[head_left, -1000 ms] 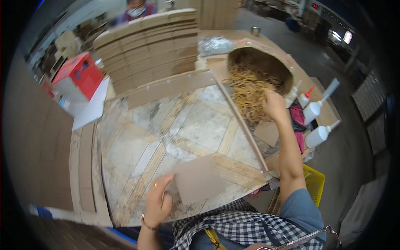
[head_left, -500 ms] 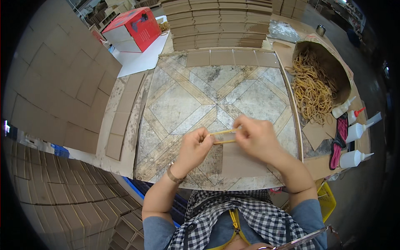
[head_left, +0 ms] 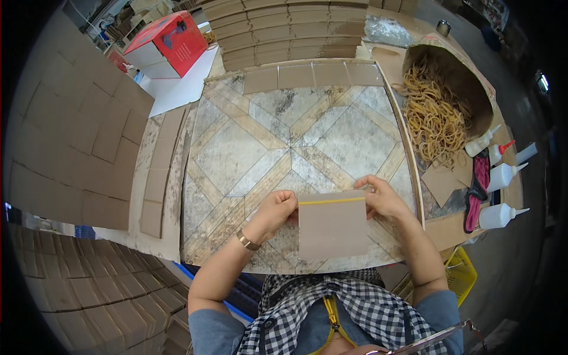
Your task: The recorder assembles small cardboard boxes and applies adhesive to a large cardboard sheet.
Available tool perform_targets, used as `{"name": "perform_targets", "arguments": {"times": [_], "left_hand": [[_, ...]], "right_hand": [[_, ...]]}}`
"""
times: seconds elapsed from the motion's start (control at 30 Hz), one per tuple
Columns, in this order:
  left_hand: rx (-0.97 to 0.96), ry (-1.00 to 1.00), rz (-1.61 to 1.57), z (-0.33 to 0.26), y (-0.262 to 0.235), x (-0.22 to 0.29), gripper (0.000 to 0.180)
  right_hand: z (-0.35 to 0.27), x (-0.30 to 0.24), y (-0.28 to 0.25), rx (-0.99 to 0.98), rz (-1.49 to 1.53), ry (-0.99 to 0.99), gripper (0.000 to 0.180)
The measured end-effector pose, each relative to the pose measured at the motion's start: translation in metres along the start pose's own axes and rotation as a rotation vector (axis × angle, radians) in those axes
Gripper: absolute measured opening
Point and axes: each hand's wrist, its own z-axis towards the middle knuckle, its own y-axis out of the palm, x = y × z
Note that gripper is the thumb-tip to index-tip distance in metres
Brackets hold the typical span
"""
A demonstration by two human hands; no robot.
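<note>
A grey-brown cardboard rectangle [head_left: 332, 234] lies in front of me near the table's front edge. A yellow rubber band [head_left: 331, 201] runs straight across it, close to its far end. My left hand [head_left: 276, 214] is closed at the left edge of the cardboard, beside the end of the band, its fingertips partly hidden. At the right edge, my right hand [head_left: 383, 200] grips the cardboard, with the index finger bent over the far corner. Whether the cardboard is one sheet or several stacked ones cannot be made out.
A sack [head_left: 482, 89] of tangled rubber bands [head_left: 435, 118] lies at the right, near white squeeze bottles [head_left: 497, 216]. Stacked cardboard [head_left: 290, 29] rises at the back. A red and white box [head_left: 171, 47] stands far left. Cardboard strips [head_left: 163, 171] line the left side.
The rubber band, stretched between both hands before, now lies around the cardboard. My hands have moved apart to its two side edges. The view has shifted slightly.
</note>
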Motion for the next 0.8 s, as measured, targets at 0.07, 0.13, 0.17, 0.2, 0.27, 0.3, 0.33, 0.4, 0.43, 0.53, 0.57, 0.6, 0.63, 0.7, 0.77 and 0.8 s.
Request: {"name": "perform_targets", "arguments": {"times": [0.07, 0.13, 0.17, 0.2, 0.27, 0.3, 0.33, 0.4, 0.43, 0.53, 0.57, 0.6, 0.63, 0.7, 0.77, 0.8], "left_hand": [[0.062, 0.020, 0.014, -0.005, 0.008, -0.005, 0.008], [0.139, 0.060, 0.101, -0.011, 0.021, -0.009, 0.018], [0.146, 0.186, 0.096, -0.016, 0.026, -0.010, 0.026], [0.153, 0.312, 0.086, -0.021, 0.032, -0.012, 0.035], [0.134, 0.622, 0.131, -0.027, 0.038, -0.011, 0.053], [0.107, 0.803, 0.187, -0.032, 0.038, -0.010, 0.061], [0.078, 0.982, 0.243, -0.035, 0.037, -0.009, 0.070], [-0.076, 0.963, 0.278, -0.031, 0.024, -0.014, 0.076], [-0.150, 0.956, 0.301, -0.029, 0.016, -0.015, 0.078], [-0.169, 0.831, 0.423, -0.036, 0.002, -0.012, 0.070], [-0.158, 0.800, 0.468, -0.034, 0.001, -0.007, 0.068], [-0.034, 0.806, 0.394, -0.029, 0.008, 0.000, 0.052], [-0.042, 0.698, 0.330, -0.023, 0.006, 0.008, 0.046], [-0.061, 0.480, 0.200, -0.007, -0.001, 0.016, 0.035], [-0.131, 0.421, 0.083, 0.003, -0.008, 0.012, 0.029], [-0.163, 0.377, 0.047, 0.005, -0.013, 0.002, 0.032]], "right_hand": [[-0.003, 0.001, 0.002, -0.025, 0.005, -0.006, 0.038], [-0.010, -0.001, 0.003, -0.069, 0.020, -0.035, 0.045], [-0.014, -0.001, 0.005, -0.108, 0.035, -0.058, 0.048], [-0.018, -0.001, 0.006, -0.146, 0.046, -0.078, 0.051], [-0.037, -0.007, 0.009, -0.092, 0.048, -0.373, 0.054], [-0.046, -0.006, 0.011, -0.065, 0.052, -0.518, 0.056], [-0.049, 0.000, 0.012, -0.056, 0.004, -0.626, 0.057], [-0.051, 0.014, 0.012, -0.043, -0.094, -0.854, 0.060], [-0.048, 0.021, 0.013, -0.006, -0.199, -0.900, 0.060], [-0.045, 0.031, 0.019, 0.176, -0.275, -0.953, 0.047], [-0.040, 0.030, 0.016, 0.153, -0.201, -0.851, 0.041], [-0.030, 0.026, 0.011, 0.125, -0.131, -0.760, 0.035], [-0.021, 0.022, 0.007, 0.102, -0.063, -0.675, 0.031], [-0.008, 0.011, 0.010, 0.091, 0.038, -0.528, 0.025], [-0.007, 0.009, 0.008, 0.050, 0.012, -0.529, 0.022], [-0.008, 0.014, 0.005, 0.006, -0.063, -0.598, 0.023]]}}
